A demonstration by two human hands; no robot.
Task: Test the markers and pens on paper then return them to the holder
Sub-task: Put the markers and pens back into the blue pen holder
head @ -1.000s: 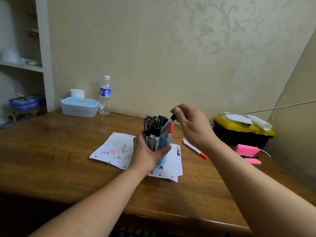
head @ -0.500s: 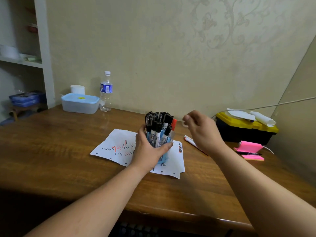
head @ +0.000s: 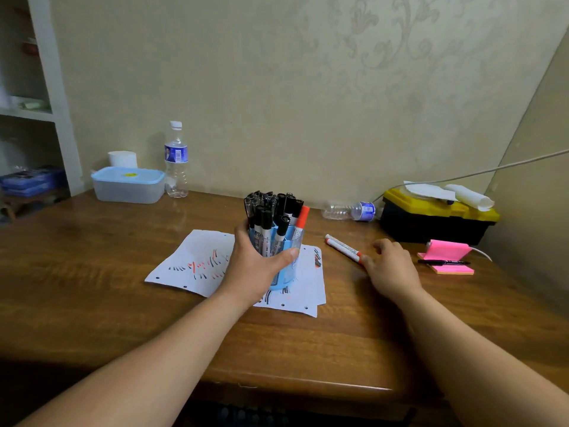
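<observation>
Wooden table (head: 92, 288), with white paper (head: 191, 251) lying at its centre, the sheets marked with short black and red strokes. A blue holder (head: 280, 280) stands upright on the paper. It is packed with black-capped markers (head: 271, 208), and one red-capped marker (head: 302, 217) stands at its right edge.

The left hand (head: 255, 269) grips the holder, fingers curled round its far side and thumb pressed across the near face.

One loose marker (head: 341, 248), white with red ends, lies flat on the bare wood just right of the paper and apart from the holder. The right hand (head: 392, 268) rests low beside it, fingers loosely curled and slightly parted, holding nothing. The thumb tip is at the marker's near red end; contact cannot be confirmed.

Also noted:
- A black and yellow toolbox (head: 431, 224) at the far right.
- Pink sticky notes (head: 446, 251) in front of the toolbox, with a black pen (head: 443, 262) on them.
- A plastic bottle (head: 348, 210) lying on its side by the wall.
- A second bottle (head: 176, 161) standing beside a lidded plastic container (head: 127, 186).
</observation>
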